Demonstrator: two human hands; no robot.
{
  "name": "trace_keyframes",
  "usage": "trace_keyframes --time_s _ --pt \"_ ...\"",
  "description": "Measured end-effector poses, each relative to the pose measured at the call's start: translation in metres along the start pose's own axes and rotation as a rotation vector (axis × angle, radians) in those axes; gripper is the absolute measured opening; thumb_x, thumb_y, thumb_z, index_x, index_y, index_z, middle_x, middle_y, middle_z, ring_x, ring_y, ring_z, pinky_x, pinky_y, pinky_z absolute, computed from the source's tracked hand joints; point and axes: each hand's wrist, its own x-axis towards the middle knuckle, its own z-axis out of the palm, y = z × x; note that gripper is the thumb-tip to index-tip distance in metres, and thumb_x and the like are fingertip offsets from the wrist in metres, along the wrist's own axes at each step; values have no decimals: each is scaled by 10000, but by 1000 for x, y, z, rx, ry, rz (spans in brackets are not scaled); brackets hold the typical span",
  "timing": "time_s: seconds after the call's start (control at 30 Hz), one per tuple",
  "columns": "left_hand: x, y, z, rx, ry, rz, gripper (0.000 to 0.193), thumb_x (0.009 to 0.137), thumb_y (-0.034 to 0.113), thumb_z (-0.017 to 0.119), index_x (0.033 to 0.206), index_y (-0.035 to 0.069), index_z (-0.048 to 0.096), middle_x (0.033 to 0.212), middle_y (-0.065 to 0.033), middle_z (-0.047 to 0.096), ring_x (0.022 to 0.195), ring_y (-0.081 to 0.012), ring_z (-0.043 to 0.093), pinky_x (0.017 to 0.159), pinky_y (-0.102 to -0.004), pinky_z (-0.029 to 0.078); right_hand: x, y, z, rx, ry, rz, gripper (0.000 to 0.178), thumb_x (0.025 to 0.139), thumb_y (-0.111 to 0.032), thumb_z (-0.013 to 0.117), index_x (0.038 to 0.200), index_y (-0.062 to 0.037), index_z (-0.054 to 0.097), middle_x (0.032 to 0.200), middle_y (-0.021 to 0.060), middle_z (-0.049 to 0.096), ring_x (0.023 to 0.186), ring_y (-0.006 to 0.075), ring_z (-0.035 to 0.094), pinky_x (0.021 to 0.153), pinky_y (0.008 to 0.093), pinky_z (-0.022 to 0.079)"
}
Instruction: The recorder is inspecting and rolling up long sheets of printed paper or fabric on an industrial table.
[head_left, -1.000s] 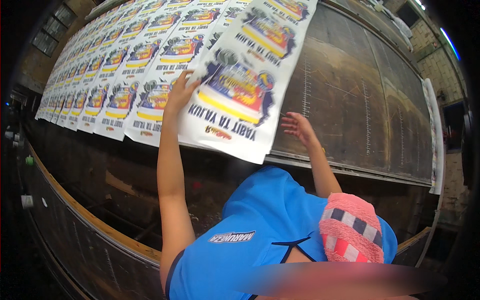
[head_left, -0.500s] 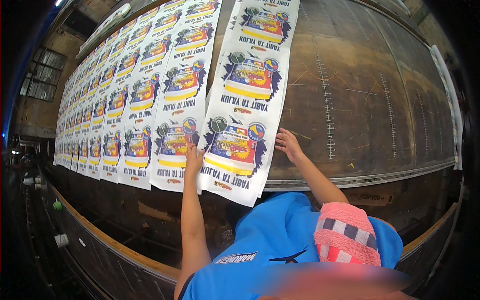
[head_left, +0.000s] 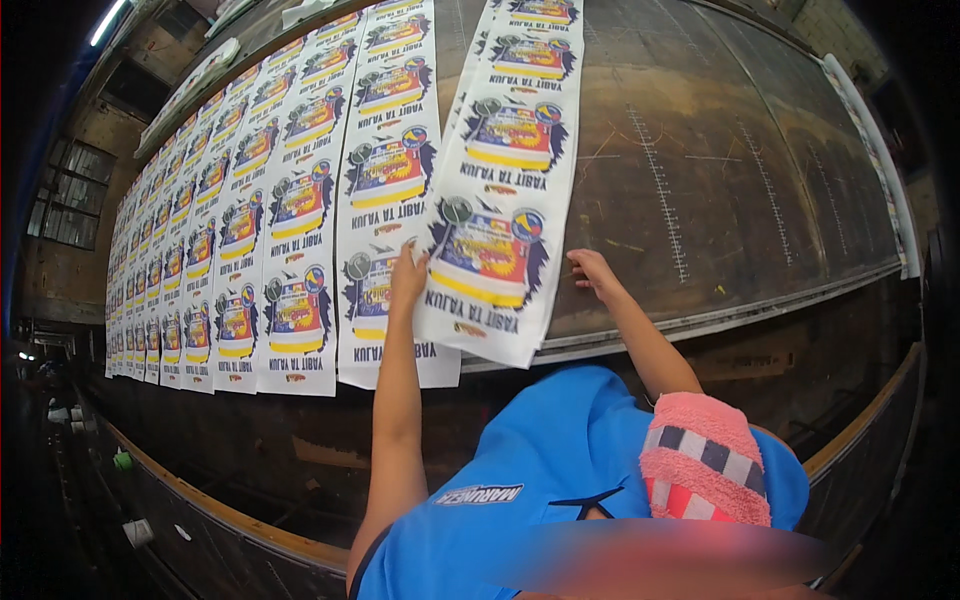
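A long white printed strip (head_left: pixel 500 330), repeating a red, blue and yellow design, lies on a slant in front of me. Its near end is raised and overlaps the strip beside it. My left hand (head_left: pixel 408 282) pinches its left edge near that end. Just beyond the right edge, my right hand (head_left: pixel 596 275) hovers above the dark table (head_left: pixel 690 200) with fingers apart, apparently free of the strip. The neighbouring printed strip (head_left: pixel 402 375) lies flat beneath my left hand, partly covered.
Several matching strips (head_left: pixel 297 378) lie side by side to the left, their ends hanging over the table's near edge. White tick-marked lines (head_left: pixel 655 190) run across the tabletop at right. A roll-like pale bundle (head_left: pixel 870 150) lines the far right edge. Behind me runs a wood-topped ledge (head_left: pixel 250 515).
The strip's near end has risen and shifted away from me, uncovering more of the neighbouring strip's end. Both hands have moved farther forward, the left still at its edge. The view has shifted slightly.
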Motion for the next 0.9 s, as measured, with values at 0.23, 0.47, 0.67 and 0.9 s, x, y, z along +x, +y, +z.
trace_keyframes --time_s 0.23,0.47,0.67,0.9 --pt "37 -17 -49 26 33 41 462 909 271 678 1273 3 586 1169 -278 677 1121 -437 638 952 -472 495 -1 -7 61 326 67 -30 740 848 -353 725 1464 -87 413 1390 131 534 1226 296 532 967 528 449" --pt "44 -35 -56 99 20 44 575 935 370 641 1303 -69 592 1267 -296 632 1209 -418 602 1041 -442 454 20 -8 97 157 41 1 481 863 -419 748 1242 -159 605 1127 27 674 1029 218 636 886 475 461" --pt "36 -19 -36 16 -45 48 635 951 422 618 1294 -110 581 1292 -327 603 1247 -435 571 1074 -449 431 21 6 100 136 -6 -172 352 902 -298 730 1194 -107 679 1101 64 724 987 219 685 843 472 510" --pt "40 3 11 -537 -237 4 585 974 355 632 1313 -116 558 1202 -205 683 1029 -227 677 902 -329 523 14 29 73 304 15 -262 273 927 -137 697 1165 -4 679 1046 88 743 884 208 712 787 352 559"
